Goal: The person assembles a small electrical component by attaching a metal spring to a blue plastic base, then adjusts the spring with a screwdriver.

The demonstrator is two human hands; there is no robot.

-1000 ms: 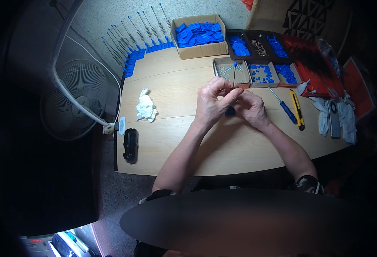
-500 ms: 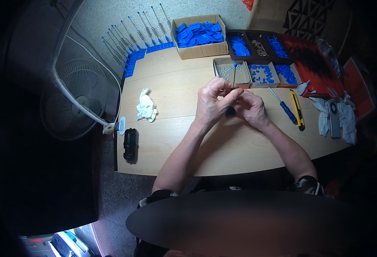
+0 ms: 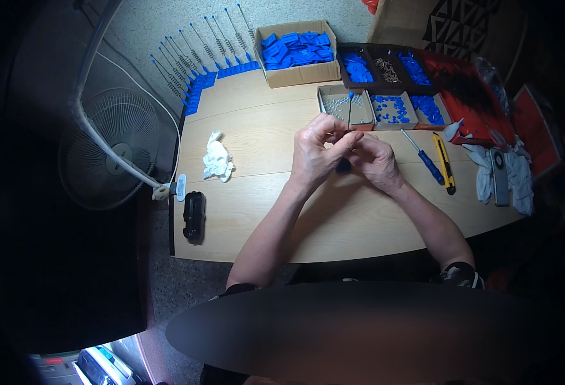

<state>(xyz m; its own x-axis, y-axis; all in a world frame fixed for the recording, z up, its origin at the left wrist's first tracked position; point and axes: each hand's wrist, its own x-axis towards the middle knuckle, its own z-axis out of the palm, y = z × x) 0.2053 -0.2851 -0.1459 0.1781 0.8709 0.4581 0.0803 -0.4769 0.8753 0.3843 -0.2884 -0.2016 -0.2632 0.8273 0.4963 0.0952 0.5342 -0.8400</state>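
Note:
Both hands meet over the middle of the table. My left hand (image 3: 317, 153) is closed, thumb and forefinger pinching a thin dark rod with a blue tip (image 3: 350, 109) that stands upright. Against it is my right hand (image 3: 375, 162), its fingertips also closed on the lower part of the rod. Below the fingers a dark blue piece (image 3: 344, 167) shows at the rod's lower end. My fingers hide the rod's middle. Just beyond the hands are small trays of silvery bits (image 3: 357, 114), blue caps (image 3: 394, 110) and blue parts (image 3: 428, 110).
Several spring rods on blue bases (image 3: 199, 90) line the far left edge. A carton of blue plates (image 3: 327, 77) stands beyond. To the right lie a screwdriver (image 3: 431, 168), a yellow cutter (image 3: 445, 163) and white gloves (image 3: 521, 183); at left, crumpled tissue (image 3: 218, 157) and a black case (image 3: 194, 218).
The hands keep nearly the same pose on the rod. The whole view has shifted slightly; nothing has been let go or picked up.

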